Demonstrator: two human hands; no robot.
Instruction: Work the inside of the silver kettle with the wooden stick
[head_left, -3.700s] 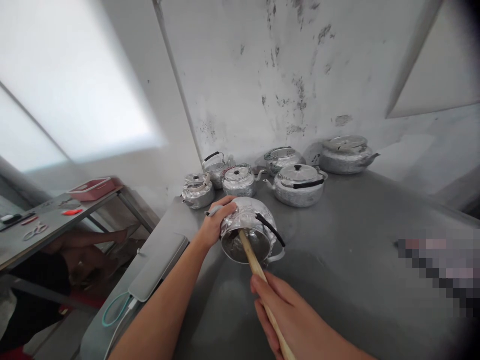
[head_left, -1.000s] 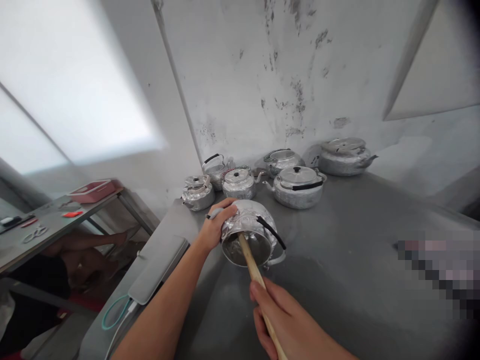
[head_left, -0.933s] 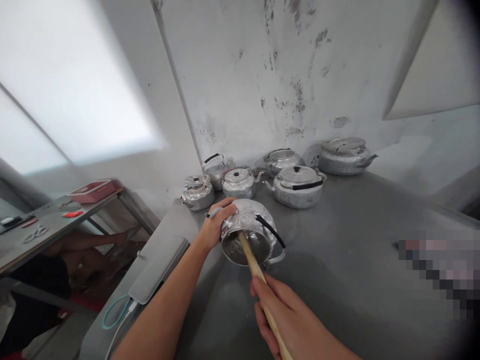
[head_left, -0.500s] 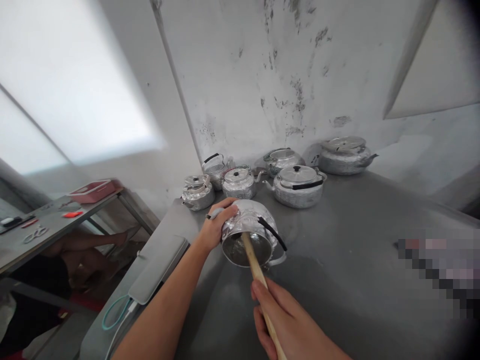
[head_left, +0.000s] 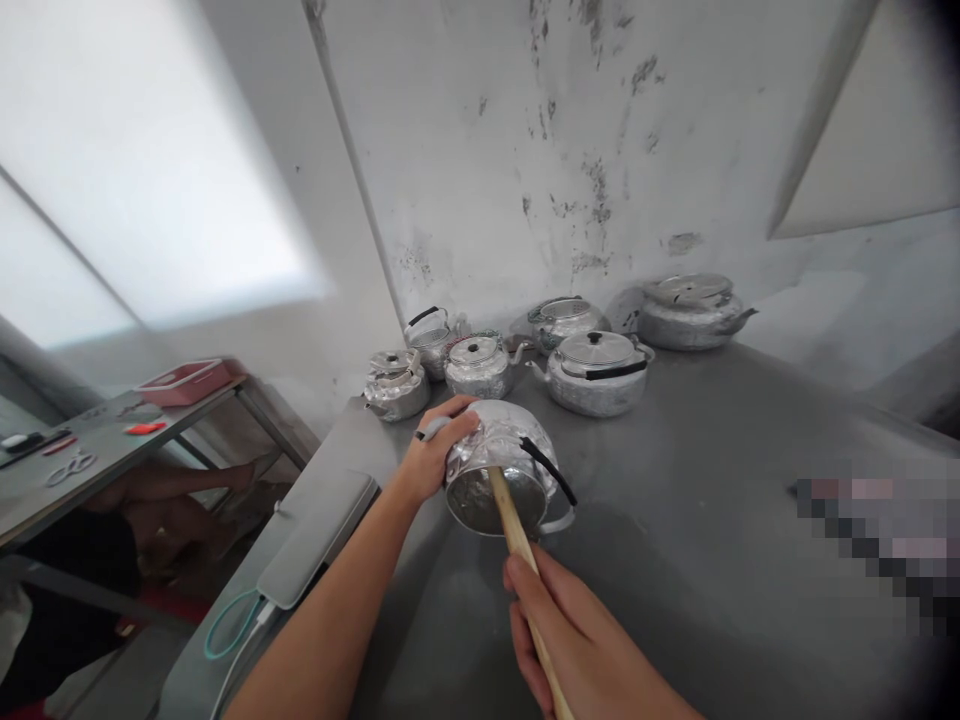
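Observation:
A dented aluminium kettle lies tipped over on the grey table, its round opening facing me and its black-gripped handle hanging to the right. My left hand is closed on the kettle's left side, around the spout. In my right hand is a wooden stick, gripped along its shaft. The stick's far end reaches into the kettle's opening, where its tip is hidden, so I cannot tell whether it bears a tool head.
Several aluminium kettles, among them a lidded one, stand along the wall. A grey power bank with cables lies at the table's left edge. On a side table are a pink basket and scissors. A person sits beneath it.
The stick's upper part has shifted slightly to the right in the opening, and my right hand has moved a little with it. The kettle has barely moved, slightly right.

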